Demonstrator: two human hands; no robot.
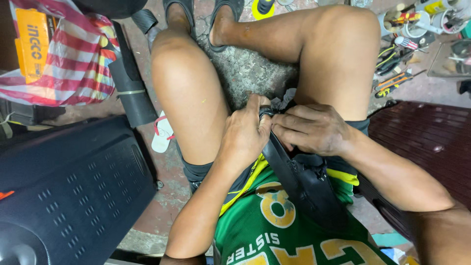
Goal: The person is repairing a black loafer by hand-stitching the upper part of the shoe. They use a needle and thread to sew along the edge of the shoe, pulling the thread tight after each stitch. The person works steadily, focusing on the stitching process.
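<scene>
I sit with my bare knees apart over a concrete floor. A black rubber inner tube (pixel 299 181) lies across my lap and green jersey. My left hand (pixel 245 135) grips its upper end with the thumb pressed on top. My right hand (pixel 311 130) holds the same end from the right, fingers curled over a small black scrap of rubber (pixel 284 100) that sticks out above the tube. Both hands touch each other at the tube's end.
A large black perforated plastic panel (pixel 73 191) fills the lower left. A rolled black rubber strip (pixel 130 88) and a red-striped plastic bag (pixel 64 59) lie at upper left. Screwdrivers and pliers (pixel 395 66) are scattered at upper right. A dark red slatted surface (pixel 427 132) is at right.
</scene>
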